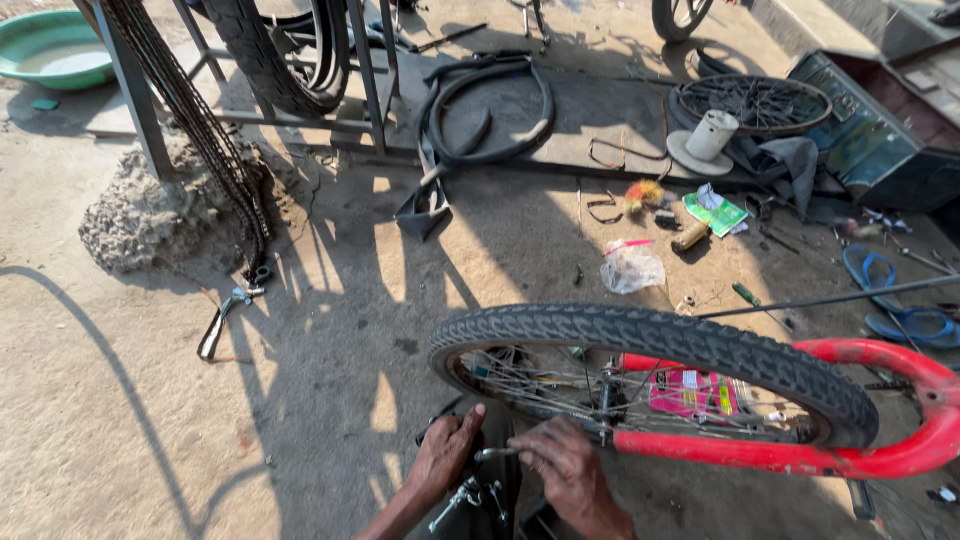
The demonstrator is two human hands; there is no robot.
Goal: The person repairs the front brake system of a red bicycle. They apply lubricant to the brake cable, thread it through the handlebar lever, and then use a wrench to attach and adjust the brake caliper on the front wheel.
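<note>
sunlit dusty ground (330,330), scattered tools

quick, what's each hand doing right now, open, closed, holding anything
Left hand: curled closed, gripping something dark below the bicycle wheel.
Right hand: closed on a small metal tool at the wheel's hub.

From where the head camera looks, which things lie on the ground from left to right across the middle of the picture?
Green basin at the far left, then the hanging chain, the black rubber tube, the clear plastic bag, the green packet, the blue sandals at the far right.
</note>
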